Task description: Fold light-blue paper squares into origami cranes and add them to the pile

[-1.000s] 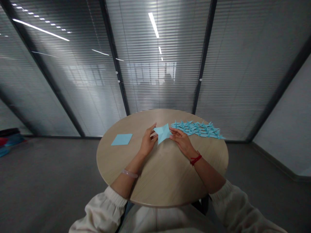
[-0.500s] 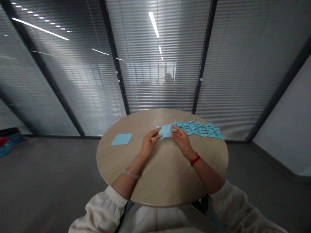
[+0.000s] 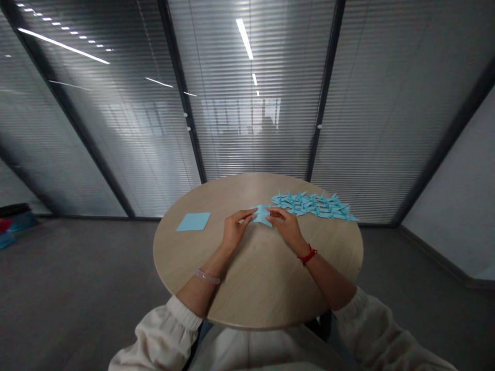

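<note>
A creased sheet of light blue origami paper (image 3: pixel 262 215) is held between my two hands above the table's middle. My left hand (image 3: pixel 235 228) pinches its left edge with thumb and fingers. On the opposite side, my right hand (image 3: pixel 286 225) grips the right edge the same way. The sheet bends along its creases, and its finer folds are too small to make out. Just beyond my right hand lie several folded blue paper cranes (image 3: pixel 315 204) in close rows.
The round wooden table (image 3: pixel 266 288) stands before me. To the left on it lies flat square blue paper (image 3: pixel 194 221). Glass panels with blinds (image 3: pixel 255 144) rise behind the table. Blue and red items (image 3: pixel 19 221) sit on the floor at far left.
The paper between my hands has come slightly nearer to me and turned, and it now looks more bent. My right hand has shifted a little left and down with it.
</note>
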